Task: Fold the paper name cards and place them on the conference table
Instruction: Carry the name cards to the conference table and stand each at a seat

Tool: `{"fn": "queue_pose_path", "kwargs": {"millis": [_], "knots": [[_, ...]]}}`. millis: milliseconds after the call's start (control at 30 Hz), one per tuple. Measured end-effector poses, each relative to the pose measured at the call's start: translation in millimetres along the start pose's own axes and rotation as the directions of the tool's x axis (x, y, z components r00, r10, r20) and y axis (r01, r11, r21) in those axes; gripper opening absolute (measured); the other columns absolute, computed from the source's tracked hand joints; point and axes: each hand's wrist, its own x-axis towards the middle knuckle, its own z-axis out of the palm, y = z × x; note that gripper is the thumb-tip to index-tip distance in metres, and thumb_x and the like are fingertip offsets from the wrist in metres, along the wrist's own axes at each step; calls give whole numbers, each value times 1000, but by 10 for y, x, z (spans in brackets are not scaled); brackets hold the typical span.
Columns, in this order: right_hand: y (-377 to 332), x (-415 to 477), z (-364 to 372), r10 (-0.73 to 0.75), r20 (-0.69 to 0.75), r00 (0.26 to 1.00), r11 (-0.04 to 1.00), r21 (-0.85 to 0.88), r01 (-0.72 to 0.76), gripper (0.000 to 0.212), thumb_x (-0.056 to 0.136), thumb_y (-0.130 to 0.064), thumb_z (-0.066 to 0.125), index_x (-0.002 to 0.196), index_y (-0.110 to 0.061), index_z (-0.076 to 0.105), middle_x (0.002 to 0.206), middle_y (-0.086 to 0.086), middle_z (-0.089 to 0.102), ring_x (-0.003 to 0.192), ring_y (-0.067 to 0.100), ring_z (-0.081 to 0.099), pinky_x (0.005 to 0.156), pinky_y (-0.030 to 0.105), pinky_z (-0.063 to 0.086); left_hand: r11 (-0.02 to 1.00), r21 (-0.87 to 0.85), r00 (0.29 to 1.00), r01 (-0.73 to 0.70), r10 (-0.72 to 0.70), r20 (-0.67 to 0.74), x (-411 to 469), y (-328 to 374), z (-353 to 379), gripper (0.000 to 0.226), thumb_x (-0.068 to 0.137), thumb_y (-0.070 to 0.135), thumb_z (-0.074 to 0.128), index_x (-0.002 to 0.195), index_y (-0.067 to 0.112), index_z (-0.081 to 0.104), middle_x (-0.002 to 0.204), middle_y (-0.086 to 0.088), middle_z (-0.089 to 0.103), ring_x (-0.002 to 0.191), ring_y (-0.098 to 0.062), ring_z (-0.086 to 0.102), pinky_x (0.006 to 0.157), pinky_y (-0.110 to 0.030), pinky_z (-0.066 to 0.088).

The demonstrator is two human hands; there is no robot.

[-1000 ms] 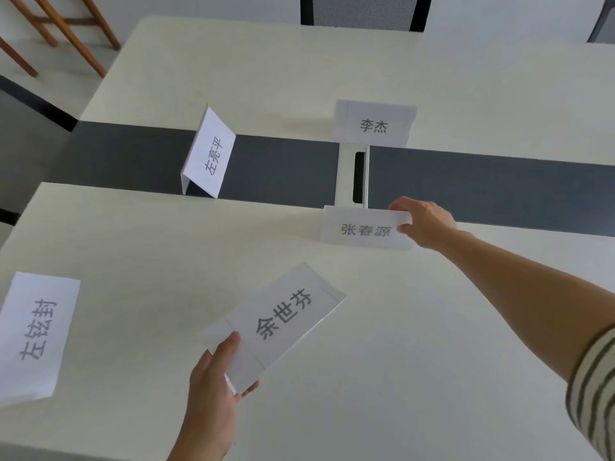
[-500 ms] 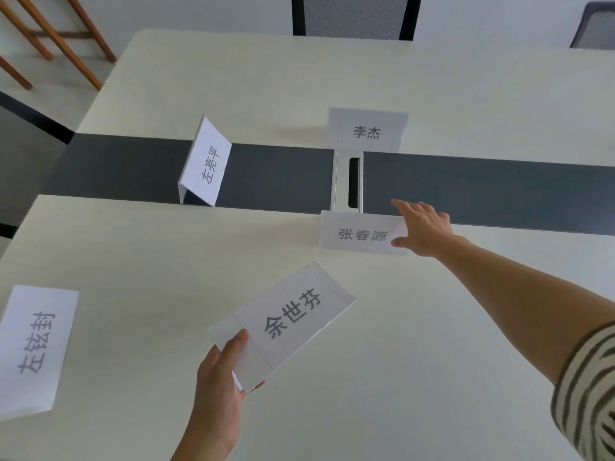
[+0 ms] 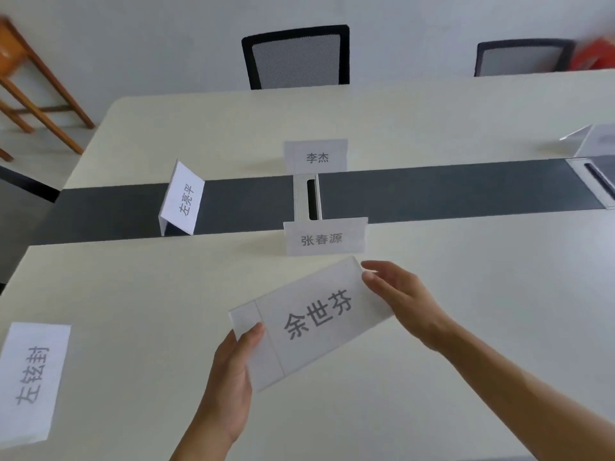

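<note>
A flat, creased paper name card (image 3: pixel 316 321) with large grey characters is held over the cream conference table (image 3: pixel 432 377). My left hand (image 3: pixel 233 377) pinches its lower left end, thumb on top. My right hand (image 3: pixel 399 297) grips its upper right end. Three folded cards stand on the table: one (image 3: pixel 324 239) just beyond the held card, one (image 3: pixel 316 156) across the dark centre strip (image 3: pixel 449 191), and one (image 3: pixel 183 199) turned sideways on the strip at the left. Another flat card (image 3: pixel 33 380) lies at the near left.
A white cable slot (image 3: pixel 307 197) crosses the strip behind the nearest standing card, a second slot (image 3: pixel 595 181) sits at far right beside a clear stand (image 3: pixel 589 141). Two mesh chairs (image 3: pixel 296 58) (image 3: pixel 522 58) stand behind the table. A wooden stool (image 3: pixel 36 88) is at far left.
My right hand let go of the standing card by the slot and came back to grip the right end of the flat card. The camera tilted up.
</note>
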Motion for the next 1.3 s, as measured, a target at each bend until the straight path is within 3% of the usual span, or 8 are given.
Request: {"fn": "queue_pose_path", "kwargs": {"millis": [167,333,500,633,767,900,1033,1300], "knots": [[236,-1028,-231,71,-51,996,948,315,-51,46,82,-42,59,122,-18,60,109,3,74,100,19,70,83,30,50,995,96,992,-31,18,125,-431,-57,390,25,95,16,45,105,15,68,97,3,77,96,-12,71,77,-26,52],[613,-2102,-521,138,-281,950,887,462,8,44,77,-33,63,116,-14,60,97,7,77,87,23,74,67,26,57,980,195,974,-34,-12,228,-991,-350,892,33,85,39,58,115,26,67,114,2,72,112,-18,64,102,-46,43],[1083,-3234,-830,197,-496,845,881,467,69,47,73,-35,65,117,-18,60,94,1,77,84,19,74,65,24,55,953,301,918,-41,-83,387,-1555,-834,1482,22,96,27,48,112,34,62,109,13,73,98,-2,69,84,-30,47],[1378,-4080,-1110,228,-588,776,874,474,103,41,78,-31,68,117,-21,58,95,-3,76,84,15,74,64,21,56,920,391,884,8,-189,427,-1972,-1214,2066,25,94,38,49,113,30,62,105,2,74,98,-19,69,80,-40,54],[1598,-4724,-1511,273,-644,715,860,496,119,43,74,-30,66,115,-19,59,97,0,77,85,16,74,63,20,55,883,466,852,-65,-194,486,-2312,-1497,2759,30,94,44,44,98,25,67,87,1,76,84,-22,71,61,-34,54],[1873,-5104,-1957,320,-680,660,837,529,139,44,69,-30,69,110,-18,61,94,2,77,81,16,74,61,20,54,851,502,804,-151,-190,564,-2486,-1762,3417,34,94,46,40,93,24,66,78,7,77,72,-14,72,61,-33,53],[2196,-5286,-2526,353,-688,634,830,543,127,62,57,-43,74,111,-17,60,95,4,77,84,22,74,65,28,55,827,529,764,-192,-212,609,-2487,-2095,4091,43,86,53,40,97,21,68,86,1,78,79,-18,74,71,-39,56],[2533,-5451,-4044,369,-705,606,827,546,132,63,59,-41,74,116,-18,58,97,7,77,84,25,74,64,27,56,806,564,739,-178,-269,618,-2417,-2528,5726,40,94,46,40,98,19,68,89,-4,77,87,-27,72,83,-49,56]]}}
